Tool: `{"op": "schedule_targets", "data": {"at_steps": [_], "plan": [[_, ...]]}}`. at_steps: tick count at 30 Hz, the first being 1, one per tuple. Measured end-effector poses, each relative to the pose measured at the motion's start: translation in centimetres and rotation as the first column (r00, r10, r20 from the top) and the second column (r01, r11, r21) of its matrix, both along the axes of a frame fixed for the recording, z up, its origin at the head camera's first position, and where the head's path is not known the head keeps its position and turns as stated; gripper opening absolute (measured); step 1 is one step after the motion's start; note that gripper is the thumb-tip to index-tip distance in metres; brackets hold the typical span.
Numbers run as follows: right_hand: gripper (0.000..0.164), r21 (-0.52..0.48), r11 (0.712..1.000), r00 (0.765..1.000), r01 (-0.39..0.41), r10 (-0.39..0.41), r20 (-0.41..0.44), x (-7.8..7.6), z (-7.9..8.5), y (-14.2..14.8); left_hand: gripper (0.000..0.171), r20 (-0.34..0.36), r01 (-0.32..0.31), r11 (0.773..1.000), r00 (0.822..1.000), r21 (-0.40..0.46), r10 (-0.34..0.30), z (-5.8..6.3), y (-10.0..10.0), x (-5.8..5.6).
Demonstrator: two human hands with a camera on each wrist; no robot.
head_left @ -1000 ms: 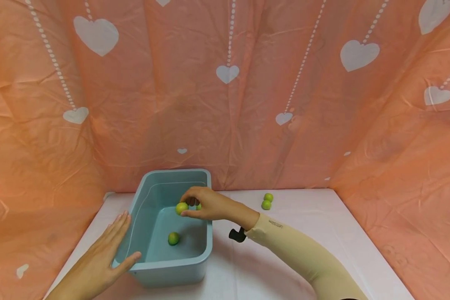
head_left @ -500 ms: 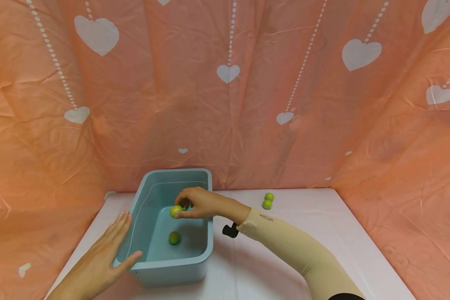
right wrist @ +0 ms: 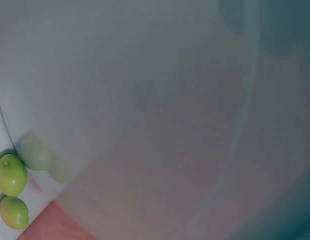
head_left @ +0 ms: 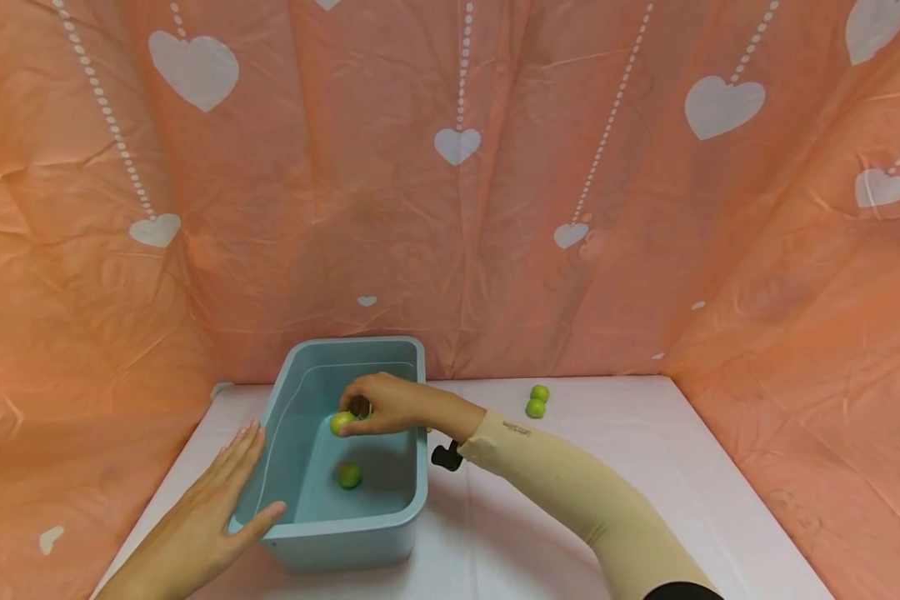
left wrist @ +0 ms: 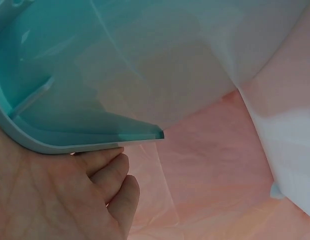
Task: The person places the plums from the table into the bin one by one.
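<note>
The green fruit (head_left: pixel 341 423) was over the floor of the blue bin (head_left: pixel 345 527), pinched by the fingers and thumb of the right hand (head_left: pixel 390 404). Compared with one second before, it had moved a little to the left; it seemed not yet released. One fruit (head_left: pixel 349 476) lay nearer in the bin. The left hand (head_left: pixel 202 508) rested at the left rim, its fingers straight and thumb apart. To the right, two fruits (head_left: pixel 536 408) stayed on the white table (head_left: pixel 615 450). The sleeve (head_left: pixel 570 483) had small lettering (head_left: pixel 517 429), which I could not surely read.

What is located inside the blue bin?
One green fruit lies in the bin. Over the bin's floor, the right hand holds another fruit. Behind its fingers, something green is too covered to identify.
</note>
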State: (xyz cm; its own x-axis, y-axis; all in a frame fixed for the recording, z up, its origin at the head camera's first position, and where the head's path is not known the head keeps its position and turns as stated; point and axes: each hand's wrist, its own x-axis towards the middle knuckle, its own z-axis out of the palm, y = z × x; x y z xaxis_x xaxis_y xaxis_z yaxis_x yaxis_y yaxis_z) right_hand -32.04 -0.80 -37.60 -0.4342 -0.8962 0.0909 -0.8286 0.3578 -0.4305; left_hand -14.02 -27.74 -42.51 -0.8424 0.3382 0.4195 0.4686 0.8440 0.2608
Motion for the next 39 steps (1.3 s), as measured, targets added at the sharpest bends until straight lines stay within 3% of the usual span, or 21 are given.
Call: {"op": "schedule_targets", "data": {"at_steps": [6,15,26,39], "plan": [[0.030,0.033,0.999,1.000,0.003,-0.003,0.006,-0.1,-0.4,-0.9,0.095,-0.029,0.008,1.000,1.000,-0.006,-0.008,0.0,-0.1,0.0],[0.031,0.098,0.995,1.000,-0.014,0.015,-0.009,-0.1,-1.0,-1.8,0.095,-0.006,0.000,1.000,1.000,0.002,0.000,-0.1,0.0,0.1],[0.026,0.241,0.970,0.992,0.035,-0.062,0.107,-0.9,-1.5,-2.3,0.095,0.019,-0.007,1.000,1.000,0.003,0.007,0.1,0.1,0.1],[0.028,0.302,0.953,0.996,0.012,-0.037,0.080,-0.4,-1.7,-2.5,0.096,0.026,-0.013,1.000,1.000,0.002,0.013,0.1,0.1,0.1]]}}
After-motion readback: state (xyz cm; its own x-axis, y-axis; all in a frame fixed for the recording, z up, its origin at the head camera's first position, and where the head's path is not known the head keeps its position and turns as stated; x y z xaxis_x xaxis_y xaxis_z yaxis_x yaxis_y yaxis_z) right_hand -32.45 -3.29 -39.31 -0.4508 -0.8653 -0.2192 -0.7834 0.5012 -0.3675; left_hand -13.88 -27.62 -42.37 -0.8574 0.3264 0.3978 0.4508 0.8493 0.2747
